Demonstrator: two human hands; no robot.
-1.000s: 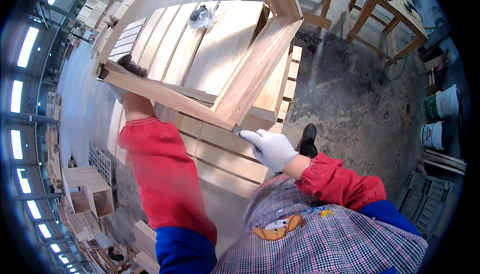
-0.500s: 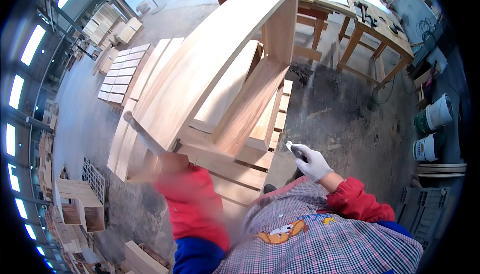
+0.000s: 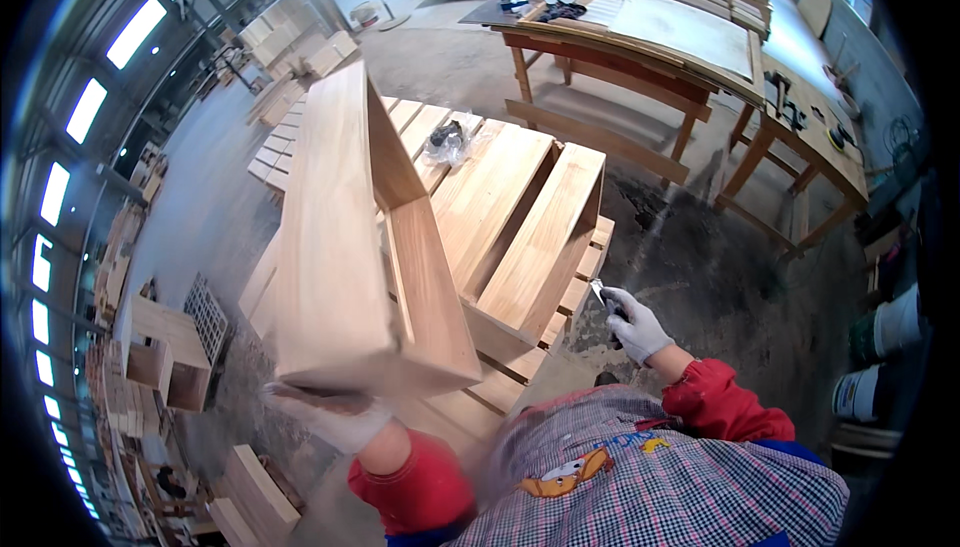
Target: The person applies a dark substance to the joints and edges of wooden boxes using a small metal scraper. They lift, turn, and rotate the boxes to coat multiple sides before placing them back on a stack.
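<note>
Left white-gloved hand is under the near end of the long, open, pale-wood rectangular frame; blur hides how far the fingers curl, so I can't tell grip from plain support. Frame is tilted above the left edge of the slatted pale-wood stack; can't tell whether its far end rests on anything. Right white-gloved hand is closed round a small dark-handled tool with a bright metal tip, just off the stack's right edge; contact unclear. Second pale-wood open box lies along that right edge. My take: one-handed support wants the palm well under the frame, its near corner clear of the second box, and the metal tip away from bare faces. Labels: none I can make out on the wood. Checked apron has blue stitched lettering, partly creased, by an animal patch; print on the white bucket is too dim to read.
</note>
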